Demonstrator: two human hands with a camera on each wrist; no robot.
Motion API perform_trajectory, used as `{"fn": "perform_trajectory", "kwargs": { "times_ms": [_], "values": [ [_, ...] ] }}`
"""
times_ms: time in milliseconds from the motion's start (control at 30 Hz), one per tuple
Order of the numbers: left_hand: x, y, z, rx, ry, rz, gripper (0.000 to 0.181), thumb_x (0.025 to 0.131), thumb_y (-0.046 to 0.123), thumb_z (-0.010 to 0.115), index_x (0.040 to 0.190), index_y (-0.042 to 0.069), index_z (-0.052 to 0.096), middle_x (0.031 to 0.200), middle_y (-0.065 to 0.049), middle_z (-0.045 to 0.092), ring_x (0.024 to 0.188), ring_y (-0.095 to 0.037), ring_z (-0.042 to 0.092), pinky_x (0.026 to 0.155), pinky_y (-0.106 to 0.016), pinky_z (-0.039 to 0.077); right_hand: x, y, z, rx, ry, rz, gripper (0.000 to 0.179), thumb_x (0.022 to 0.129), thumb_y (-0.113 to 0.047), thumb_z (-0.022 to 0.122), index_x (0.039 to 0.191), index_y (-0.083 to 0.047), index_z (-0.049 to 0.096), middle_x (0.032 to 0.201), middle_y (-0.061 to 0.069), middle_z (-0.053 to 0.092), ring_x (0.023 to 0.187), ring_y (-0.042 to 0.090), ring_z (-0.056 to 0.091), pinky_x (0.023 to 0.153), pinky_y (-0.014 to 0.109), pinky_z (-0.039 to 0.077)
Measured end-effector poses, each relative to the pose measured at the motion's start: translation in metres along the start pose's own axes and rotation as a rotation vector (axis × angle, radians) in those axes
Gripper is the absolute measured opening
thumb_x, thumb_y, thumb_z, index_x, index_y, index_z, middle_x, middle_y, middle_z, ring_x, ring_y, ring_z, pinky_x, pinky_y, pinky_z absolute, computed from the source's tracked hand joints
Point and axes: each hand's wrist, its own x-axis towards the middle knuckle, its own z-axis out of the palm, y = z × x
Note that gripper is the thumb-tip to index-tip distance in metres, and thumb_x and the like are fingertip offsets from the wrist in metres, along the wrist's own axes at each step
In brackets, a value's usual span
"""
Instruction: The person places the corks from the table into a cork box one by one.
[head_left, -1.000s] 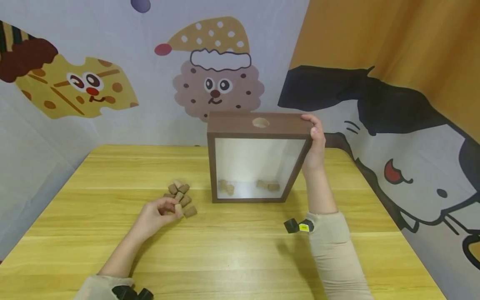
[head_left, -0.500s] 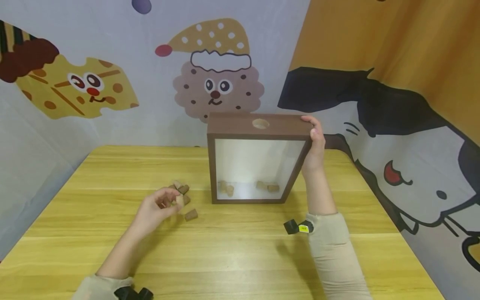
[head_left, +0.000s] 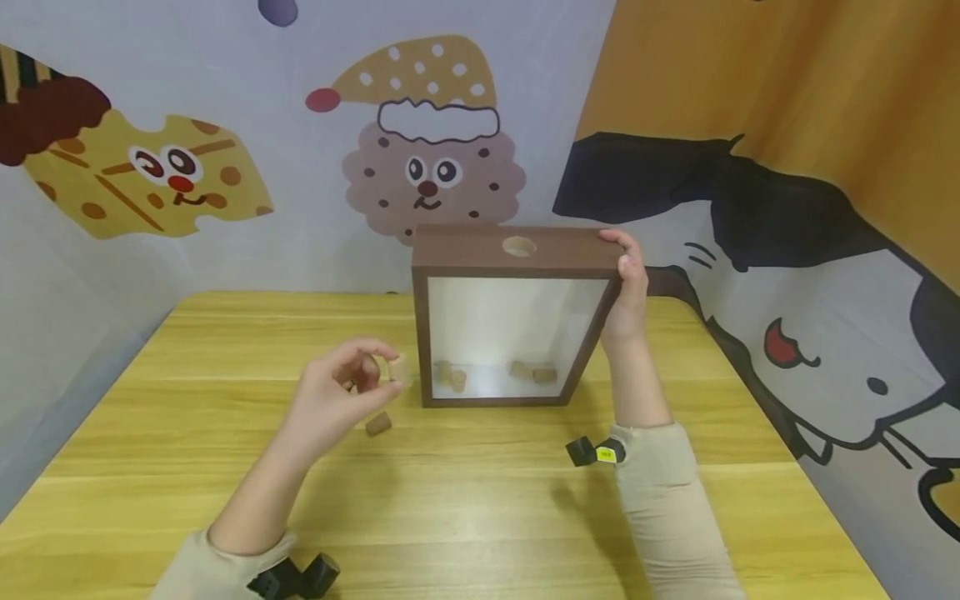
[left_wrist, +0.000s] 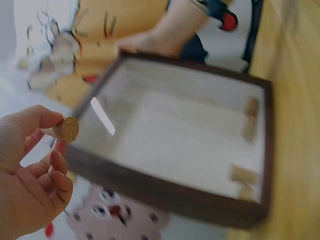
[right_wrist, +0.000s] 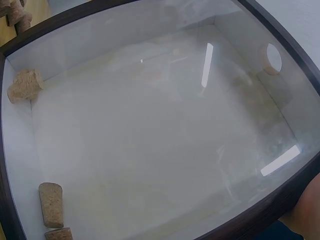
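Observation:
My left hand [head_left: 330,396] pinches a cork [left_wrist: 70,129] between thumb and index finger, above the table and just left of a brown-framed shadow box [head_left: 461,252]. The cork's round end faces the camera in the left wrist view. Standing upright, the box has a clear front and a round hole [head_left: 519,246] in its top. My right hand [head_left: 628,292] grips its upper right corner. Inside, several corks [right_wrist: 51,205] lie along the bottom, in two groups at the left and right. One loose cork [head_left: 378,424] lies on the table below my left hand, which hides most of the pile behind it.
The wooden table [head_left: 480,500] runs up to a cloth backdrop [head_left: 315,242] printed with cartoon figures, close behind the box. A few more corks [right_wrist: 22,20] show outside the box frame in the right wrist view.
My left hand has lifted a cork from the pile and carried it up and right toward the box. My right hand and the box have stayed in place.

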Motion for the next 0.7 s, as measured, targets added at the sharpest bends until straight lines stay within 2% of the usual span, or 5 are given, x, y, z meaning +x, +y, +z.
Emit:
{"fn": "perform_trajectory", "kwargs": {
  "times_ms": [200,300,433,600,700],
  "values": [
    [0.027,0.039,0.014,0.028,-0.019,0.169,0.031,0.075,-0.007,0.077,0.099,0.01,0.066,0.065,0.0,0.052,0.062,-0.017,0.048,0.057,-0.025,0.043,0.0,0.001,0.0,0.0,0.002,0.003,0.046,0.086,-0.051,0.051,0.119,-0.02,0.061,0.119,0.01,0.052,0.104,0.025,0.045,0.083,0.037,0.033],
    [0.042,0.055,0.019,0.026,-0.027,0.209,0.03,0.075,-0.008,0.076,0.098,0.008,0.066,0.065,0.001,0.052,0.063,-0.017,0.048,0.057,-0.025,0.043,0.0,0.001,0.001,0.014,0.002,0.01,0.045,0.086,-0.05,0.052,0.118,-0.021,0.061,0.117,0.01,0.053,0.102,0.024,0.046,0.082,0.037,0.034],
    [0.066,0.07,0.023,-0.012,-0.044,0.201,0.029,0.075,-0.008,0.075,0.099,0.006,0.065,0.073,-0.002,0.056,0.063,-0.019,0.048,0.055,-0.026,0.042,0.0,0.0,0.002,0.024,0.005,0.012,0.043,0.086,-0.049,0.052,0.117,-0.021,0.061,0.116,0.009,0.053,0.101,0.023,0.046,0.082,0.036,0.034],
    [0.096,0.08,0.03,-0.055,-0.077,0.127,0.029,0.077,-0.004,0.074,0.102,0.005,0.063,0.092,-0.004,0.062,0.067,-0.021,0.051,0.056,-0.026,0.044,0.0,0.001,0.001,0.018,0.003,0.008,0.044,0.087,-0.049,0.051,0.118,-0.02,0.061,0.117,0.009,0.053,0.103,0.023,0.046,0.083,0.036,0.033],
    [0.112,0.082,0.035,-0.053,-0.087,0.09,0.028,0.078,-0.002,0.074,0.103,0.006,0.063,0.096,-0.003,0.063,0.068,-0.022,0.054,0.059,-0.028,0.047,-0.001,0.002,0.0,0.017,0.004,0.002,0.045,0.087,-0.049,0.051,0.118,-0.019,0.061,0.116,0.01,0.053,0.102,0.024,0.046,0.082,0.036,0.033]
  ]
}}
